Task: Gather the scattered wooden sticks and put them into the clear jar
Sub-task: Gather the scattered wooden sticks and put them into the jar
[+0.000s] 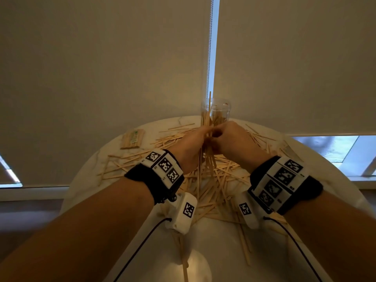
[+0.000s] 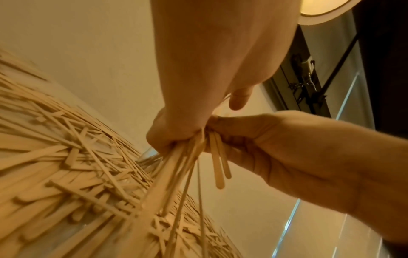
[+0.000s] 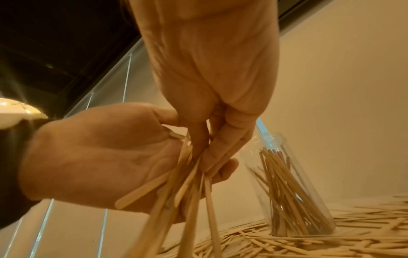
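Both hands meet above the table's middle and grip one upright bundle of wooden sticks (image 1: 209, 161). My left hand (image 1: 193, 143) curls round the bundle (image 2: 183, 165) from the left. My right hand (image 1: 227, 139) pinches the same bundle (image 3: 189, 188) from the right, fingers pointing down (image 3: 220, 148). One stick rises well above the hands. The clear jar (image 1: 216, 111) stands upright just behind the hands, partly filled with sticks (image 3: 287, 183). Several loose sticks (image 1: 225, 176) lie scattered across the table under and around the hands (image 2: 66, 165).
The round white table (image 1: 203, 237) stands against drawn roller blinds with a bead chain (image 1: 209, 47) hanging above the jar. A wrapped packet of sticks (image 1: 133, 138) lies at the back left. More sticks trail toward the near edge (image 1: 184, 261).
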`<move>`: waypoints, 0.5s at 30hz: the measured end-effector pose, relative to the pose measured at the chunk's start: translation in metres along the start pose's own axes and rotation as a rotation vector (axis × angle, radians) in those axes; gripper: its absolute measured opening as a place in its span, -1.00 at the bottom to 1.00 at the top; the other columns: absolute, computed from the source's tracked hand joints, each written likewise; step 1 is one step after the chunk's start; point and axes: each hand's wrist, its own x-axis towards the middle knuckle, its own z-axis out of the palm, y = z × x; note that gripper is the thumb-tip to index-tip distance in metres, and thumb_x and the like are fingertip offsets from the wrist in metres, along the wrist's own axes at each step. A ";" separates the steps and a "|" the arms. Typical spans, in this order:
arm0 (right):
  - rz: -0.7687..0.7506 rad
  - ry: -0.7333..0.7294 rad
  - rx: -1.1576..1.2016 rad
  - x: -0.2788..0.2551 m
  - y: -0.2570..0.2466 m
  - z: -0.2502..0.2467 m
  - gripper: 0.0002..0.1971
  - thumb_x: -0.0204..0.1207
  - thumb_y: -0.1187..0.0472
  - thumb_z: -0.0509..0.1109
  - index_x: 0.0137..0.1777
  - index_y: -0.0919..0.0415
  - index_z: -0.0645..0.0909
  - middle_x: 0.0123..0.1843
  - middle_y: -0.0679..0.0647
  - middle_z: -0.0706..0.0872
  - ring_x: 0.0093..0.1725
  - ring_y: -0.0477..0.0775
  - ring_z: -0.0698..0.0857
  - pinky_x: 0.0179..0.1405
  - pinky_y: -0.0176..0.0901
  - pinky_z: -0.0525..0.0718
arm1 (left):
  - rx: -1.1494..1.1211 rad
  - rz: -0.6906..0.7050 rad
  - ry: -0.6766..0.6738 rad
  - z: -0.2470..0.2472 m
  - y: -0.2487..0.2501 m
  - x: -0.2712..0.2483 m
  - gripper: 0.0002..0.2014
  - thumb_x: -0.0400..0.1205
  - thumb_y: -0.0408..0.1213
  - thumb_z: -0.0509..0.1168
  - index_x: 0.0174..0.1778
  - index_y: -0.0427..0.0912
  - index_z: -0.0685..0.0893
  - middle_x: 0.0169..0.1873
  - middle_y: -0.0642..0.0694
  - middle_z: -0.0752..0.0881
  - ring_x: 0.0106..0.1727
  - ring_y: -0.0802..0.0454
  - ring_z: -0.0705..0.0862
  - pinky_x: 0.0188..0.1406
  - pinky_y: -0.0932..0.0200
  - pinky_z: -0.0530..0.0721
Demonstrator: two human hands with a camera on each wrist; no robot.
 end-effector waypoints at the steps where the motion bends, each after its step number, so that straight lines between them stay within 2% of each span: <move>1: -0.019 0.005 -0.048 -0.001 -0.002 0.000 -0.84 0.62 0.22 0.40 -0.14 0.14 0.79 -0.31 0.04 0.82 -0.35 -0.06 0.79 -0.38 -0.30 0.68 | 0.017 0.016 0.035 0.002 -0.002 0.003 -0.58 0.84 -0.04 0.03 0.40 -0.23 0.62 -0.21 -0.09 0.74 -0.39 0.13 0.76 -0.44 0.22 0.68; 3: -0.053 -0.003 -0.137 -0.001 -0.005 0.001 -0.74 0.65 0.24 0.33 -0.27 0.10 0.72 -0.37 0.04 0.75 -0.41 -0.03 0.69 -0.45 -0.32 0.51 | 0.079 0.057 0.136 0.003 -0.007 0.013 -0.50 0.82 0.06 0.01 0.46 -0.24 0.54 0.04 -0.18 0.78 -0.14 0.06 0.80 -0.19 0.14 0.75; 5: -0.061 -0.051 -0.143 -0.002 -0.008 0.000 -0.70 0.68 0.25 0.26 -0.29 0.09 0.67 -0.40 0.05 0.70 -0.45 -0.05 0.60 -0.50 -0.33 0.46 | 0.134 0.081 0.214 0.002 -0.010 0.017 -0.46 0.78 0.14 0.04 0.49 -0.20 0.45 0.27 -0.24 0.71 0.12 -0.06 0.76 0.14 -0.07 0.75; 7: -0.077 -0.073 -0.110 -0.002 -0.010 0.000 -0.73 0.70 0.26 0.26 -0.20 0.16 0.72 -0.39 0.02 0.71 -0.47 -0.13 0.61 -0.48 -0.40 0.52 | 0.137 0.114 0.260 0.001 -0.011 0.017 -0.51 0.76 0.16 0.05 0.46 -0.10 0.41 0.26 -0.19 0.71 0.18 -0.12 0.75 0.24 -0.22 0.73; 10: -0.146 0.026 -0.056 0.002 -0.007 -0.001 -0.84 0.65 0.20 0.39 0.02 0.16 0.82 -0.24 -0.01 0.83 -0.28 -0.12 0.79 -0.20 -0.23 0.77 | 0.126 0.191 0.264 0.002 -0.012 0.015 -0.62 0.77 0.15 0.02 0.37 0.00 0.42 0.15 -0.14 0.74 0.03 -0.18 0.81 0.06 -0.30 0.79; 12: -0.206 0.094 -0.156 0.007 -0.007 -0.004 -0.85 0.60 0.12 0.45 0.06 0.09 0.83 -0.19 -0.06 0.83 -0.21 -0.14 0.79 -0.09 -0.15 0.79 | 0.121 0.222 0.262 0.003 -0.013 0.015 -0.63 0.80 0.12 0.00 0.35 -0.03 0.43 0.04 -0.15 0.74 -0.23 -0.10 0.77 -0.13 -0.16 0.82; 14: -0.245 0.078 -0.247 0.011 -0.008 -0.006 -0.82 0.61 0.08 0.43 0.09 0.03 0.83 -0.14 -0.06 0.77 -0.11 -0.08 0.74 0.02 -0.03 0.76 | 0.086 0.252 0.272 0.001 -0.011 0.017 -0.62 0.81 0.11 0.00 0.35 -0.08 0.45 -0.13 -0.11 0.67 -0.42 0.05 0.61 -0.34 0.00 0.70; 15: -0.242 0.043 -0.269 0.013 -0.008 -0.006 -0.79 0.63 0.07 0.40 0.15 0.00 0.82 -0.05 -0.01 0.70 -0.01 -0.02 0.69 0.12 0.02 0.71 | 0.048 0.264 0.283 0.000 -0.010 0.019 -0.62 0.81 0.09 0.01 0.34 -0.11 0.47 -0.21 -0.07 0.63 -0.48 0.11 0.55 -0.41 0.06 0.63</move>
